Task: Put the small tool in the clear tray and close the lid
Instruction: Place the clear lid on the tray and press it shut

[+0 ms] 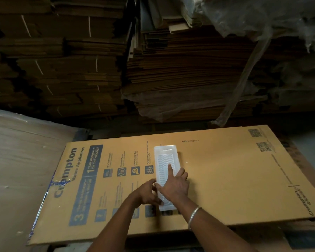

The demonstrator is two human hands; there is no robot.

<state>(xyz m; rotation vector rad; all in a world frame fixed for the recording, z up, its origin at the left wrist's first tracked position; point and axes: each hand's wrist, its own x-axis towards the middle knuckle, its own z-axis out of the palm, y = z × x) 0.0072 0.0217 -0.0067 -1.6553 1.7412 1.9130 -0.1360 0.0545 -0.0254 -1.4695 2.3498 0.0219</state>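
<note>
A long clear plastic tray (165,157) with a wavy ribbed top lies lengthwise on a flat printed cardboard sheet (225,179). Its lid looks down over it. My right hand (175,186) lies on top of the tray near its middle, index finger stretched forward and pressing on the ribbed surface, the other fingers curled round its right edge. My left hand (147,194) grips the tray's left edge near the close end, fingers bent against its side. I cannot make out the small tool; it is either inside the tray or hidden by my hands.
The cardboard sheet rests on a stack of more sheets. A pale plastic-covered board (16,160) lies to the left. Tall piles of flattened cartons (171,70) rise behind, with loose plastic wrap (253,24) hanging at the upper right.
</note>
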